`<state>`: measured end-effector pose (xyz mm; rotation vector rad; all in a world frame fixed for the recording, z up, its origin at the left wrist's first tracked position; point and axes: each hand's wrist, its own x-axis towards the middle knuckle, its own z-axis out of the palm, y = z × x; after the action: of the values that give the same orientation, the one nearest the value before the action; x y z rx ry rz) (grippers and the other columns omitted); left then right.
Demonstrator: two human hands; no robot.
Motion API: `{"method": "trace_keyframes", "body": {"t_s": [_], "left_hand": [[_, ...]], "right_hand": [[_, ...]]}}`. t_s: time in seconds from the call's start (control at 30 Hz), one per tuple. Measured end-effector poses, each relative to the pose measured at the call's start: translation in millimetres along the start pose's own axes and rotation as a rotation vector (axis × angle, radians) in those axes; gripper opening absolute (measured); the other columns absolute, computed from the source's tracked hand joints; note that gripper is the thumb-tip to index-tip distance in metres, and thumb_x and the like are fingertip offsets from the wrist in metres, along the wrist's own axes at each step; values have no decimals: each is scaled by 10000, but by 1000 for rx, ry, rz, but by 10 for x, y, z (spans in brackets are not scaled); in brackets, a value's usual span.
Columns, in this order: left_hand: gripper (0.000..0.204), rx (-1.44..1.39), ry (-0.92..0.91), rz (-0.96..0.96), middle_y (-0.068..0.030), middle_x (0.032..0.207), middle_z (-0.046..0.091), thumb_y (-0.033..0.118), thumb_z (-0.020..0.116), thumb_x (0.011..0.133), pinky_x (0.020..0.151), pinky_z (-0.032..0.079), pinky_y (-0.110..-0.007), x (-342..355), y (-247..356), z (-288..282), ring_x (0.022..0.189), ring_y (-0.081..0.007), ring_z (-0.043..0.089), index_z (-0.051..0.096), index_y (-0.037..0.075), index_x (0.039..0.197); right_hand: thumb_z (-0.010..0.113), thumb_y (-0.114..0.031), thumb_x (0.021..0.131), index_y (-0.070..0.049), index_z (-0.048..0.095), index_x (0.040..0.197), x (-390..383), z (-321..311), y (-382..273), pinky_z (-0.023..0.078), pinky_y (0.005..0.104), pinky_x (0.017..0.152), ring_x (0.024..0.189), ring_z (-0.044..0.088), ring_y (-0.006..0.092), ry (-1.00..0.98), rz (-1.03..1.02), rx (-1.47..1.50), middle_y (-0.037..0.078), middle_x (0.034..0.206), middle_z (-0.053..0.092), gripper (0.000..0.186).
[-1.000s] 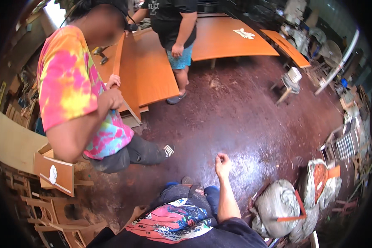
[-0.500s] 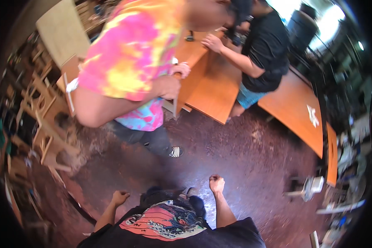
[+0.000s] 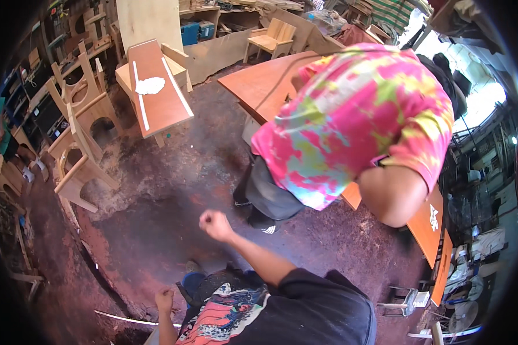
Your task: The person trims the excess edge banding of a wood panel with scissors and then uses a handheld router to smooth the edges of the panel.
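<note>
Over the dark reddish floor, my right hand (image 3: 216,225) reaches forward, its fingers curled into a loose fist. Whatever may be inside it is hidden. Lower down on the left hangs my left hand (image 3: 164,299), fingers bent in, with no object showing in it. Neither hand touches anything around it. Nearest to my right hand stands a person in a tie-dye shirt (image 3: 351,121), leaning over an orange-brown wooden panel (image 3: 259,80). That person's hands are out of sight behind the body.
On the left are several unfinished wooden chairs (image 3: 86,167). Farther off, a brown board (image 3: 158,103) carries white strips and a white heap (image 3: 150,85). A wooden chair (image 3: 271,37) stands at the back. Orange panels (image 3: 431,224) and a small stool (image 3: 407,302) are to the right.
My view has swung left, bringing the board with white strips in. The person in tie-dye now appears right of centre, hiding most of the other person. My right hand has moved forward and left.
</note>
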<state>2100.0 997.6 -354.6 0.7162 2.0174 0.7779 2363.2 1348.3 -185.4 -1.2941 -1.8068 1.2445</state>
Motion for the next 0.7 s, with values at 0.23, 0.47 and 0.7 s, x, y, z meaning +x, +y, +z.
{"method": "trace_keyframes", "body": {"t_s": [0.23, 0.47, 0.7], "left_hand": [[265, -16, 192, -78, -164, 781, 730, 127, 711, 855, 647, 522, -378, 362, 326, -609, 692, -183, 659, 742, -112, 964], [133, -264, 58, -127, -149, 777, 689, 118, 596, 909, 536, 517, -433, 1064, 74, -326, 586, -273, 638, 610, 0, 969], [210, 5, -12, -474, -177, 828, 699, 209, 584, 935, 626, 527, -466, 2126, 1931, -182, 698, -334, 655, 647, 17, 994]], "right_hand": [[746, -233, 836, -70, 775, 1000, 2730, -83, -132, 568, 408, 916, 963, 752, 299, 644, 289, -25, 150, 963, 783, 233], [643, -190, 868, 2, 543, 1204, 4574, -1704, 988, 489, 535, 1020, 1130, 648, 452, 1478, 667, -41, 288, 1202, 643, 400], [574, -219, 875, 46, 512, 1150, 4876, -3142, 2365, 415, 581, 1041, 1167, 533, 466, 1952, 1276, -130, 321, 1234, 526, 386]]}}
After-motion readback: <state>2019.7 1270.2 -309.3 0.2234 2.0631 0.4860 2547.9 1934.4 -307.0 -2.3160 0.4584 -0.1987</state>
